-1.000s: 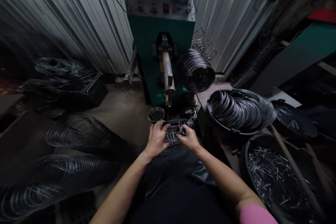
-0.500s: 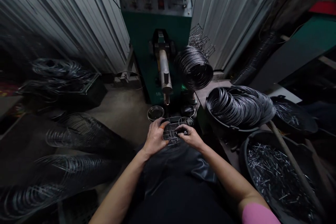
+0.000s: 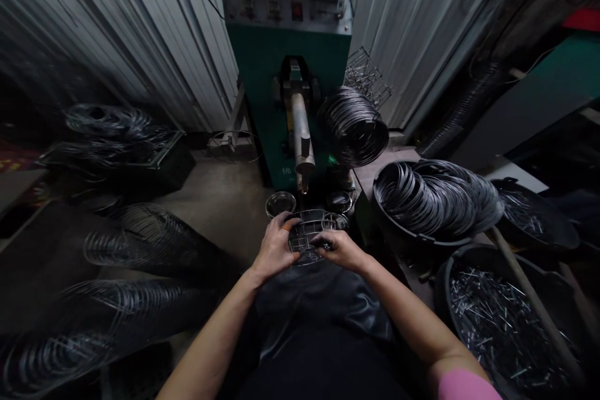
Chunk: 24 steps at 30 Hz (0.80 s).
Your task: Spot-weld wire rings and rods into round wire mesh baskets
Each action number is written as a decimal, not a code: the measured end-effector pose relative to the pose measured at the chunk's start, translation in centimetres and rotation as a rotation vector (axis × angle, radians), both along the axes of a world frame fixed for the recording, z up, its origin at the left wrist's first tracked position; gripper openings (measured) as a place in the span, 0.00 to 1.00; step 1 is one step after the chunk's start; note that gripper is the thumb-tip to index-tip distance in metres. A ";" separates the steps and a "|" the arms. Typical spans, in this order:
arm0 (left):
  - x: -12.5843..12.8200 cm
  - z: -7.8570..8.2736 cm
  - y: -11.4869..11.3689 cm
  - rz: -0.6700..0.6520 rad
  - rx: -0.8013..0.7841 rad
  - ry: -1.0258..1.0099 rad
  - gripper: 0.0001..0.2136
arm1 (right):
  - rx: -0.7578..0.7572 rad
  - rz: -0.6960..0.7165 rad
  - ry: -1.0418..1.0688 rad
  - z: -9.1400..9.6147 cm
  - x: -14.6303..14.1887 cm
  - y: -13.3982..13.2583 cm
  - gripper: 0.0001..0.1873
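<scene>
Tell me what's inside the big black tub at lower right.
The black tub holds a heap of short, loose metal wire pieces; a long handle lies across them. The tub's bottom is covered.

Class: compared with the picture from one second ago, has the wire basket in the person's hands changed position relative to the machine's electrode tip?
Yes. The wire basket has tilted up, its rim nearer the electrode tip.

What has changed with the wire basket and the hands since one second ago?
The wire basket was turned in the hands, so its round rim now shows more. The left hand and right hand still grip it below the welder. The tubs of rings are unchanged.
</scene>
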State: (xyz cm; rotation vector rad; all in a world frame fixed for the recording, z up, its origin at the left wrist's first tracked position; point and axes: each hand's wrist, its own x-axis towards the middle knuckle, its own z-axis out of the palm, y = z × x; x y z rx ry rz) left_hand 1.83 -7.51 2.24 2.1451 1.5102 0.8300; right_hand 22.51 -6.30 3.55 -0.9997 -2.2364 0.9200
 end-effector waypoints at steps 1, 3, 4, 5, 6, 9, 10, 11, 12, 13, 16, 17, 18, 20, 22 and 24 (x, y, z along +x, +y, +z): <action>-0.1 0.0 0.1 0.001 -0.008 -0.001 0.32 | 0.022 0.013 0.010 -0.1 -0.1 0.2 0.08; -0.2 -0.1 0.5 0.002 -0.016 -0.007 0.32 | 0.066 0.029 0.039 -0.3 -0.3 0.5 0.06; -0.3 -0.1 0.7 0.001 -0.016 -0.013 0.32 | 0.087 0.029 0.050 -0.4 -0.4 0.7 0.06; -0.4 -0.2 0.9 0.000 -0.014 -0.022 0.32 | 0.106 0.026 0.055 -0.5 -0.4 0.9 0.05; -0.5 -0.3 1.2 -0.003 -0.012 -0.031 0.32 | 0.123 0.018 0.055 -0.6 -0.5 1.1 0.05; -0.8 -0.7 2.1 -0.009 0.006 -0.063 0.31 | 0.151 0.002 0.028 -0.9 -0.8 1.7 0.06; -0.8 -0.8 2.5 -0.008 0.014 -0.071 0.31 | 0.157 -0.001 0.010 -1.0 -0.9 2.0 0.06; -0.9 -0.9 2.8 -0.008 0.023 -0.078 0.30 | 0.161 -0.003 -0.010 -1.0 -1.0 2.3 0.07; -1.0 -1.0 3.1 -0.008 0.033 -0.084 0.30 | 0.167 -0.005 -0.031 -1.0 -1.1 2.6 0.08; -1.1 -1.1 3.4 -0.009 0.042 -0.088 0.30 | 0.173 -0.007 -0.048 -1.0 -1.2 2.9 0.09; -1.4 -1.3 4.4 -0.009 0.073 -0.102 0.30 | 0.193 -0.015 -0.073 -1.0 -1.5 3.8 0.09; -1.5 -1.3 4.8 -0.009 0.084 -0.109 0.30 | 0.199 -0.017 -0.079 -0.9 -1.6 4.2 0.09; -1.5 -1.3 5.2 -0.009 0.095 -0.118 0.30 | 0.205 -0.019 -0.086 -0.8 -1.7 4.5 0.09; -1.7 -1.3 6.0 -0.007 0.108 -0.134 0.30 | 0.213 -0.030 -0.100 -0.4 -1.9 5.4 0.09; -1.8 -1.1 6.8 0.004 0.102 -0.146 0.30 | 0.215 -0.041 -0.100 0.0 -2.1 6.2 0.10; -1.8 -0.9 7.5 0.016 0.076 -0.150 0.30 | 0.212 -0.052 -0.080 0.4 -2.3 6.8 0.10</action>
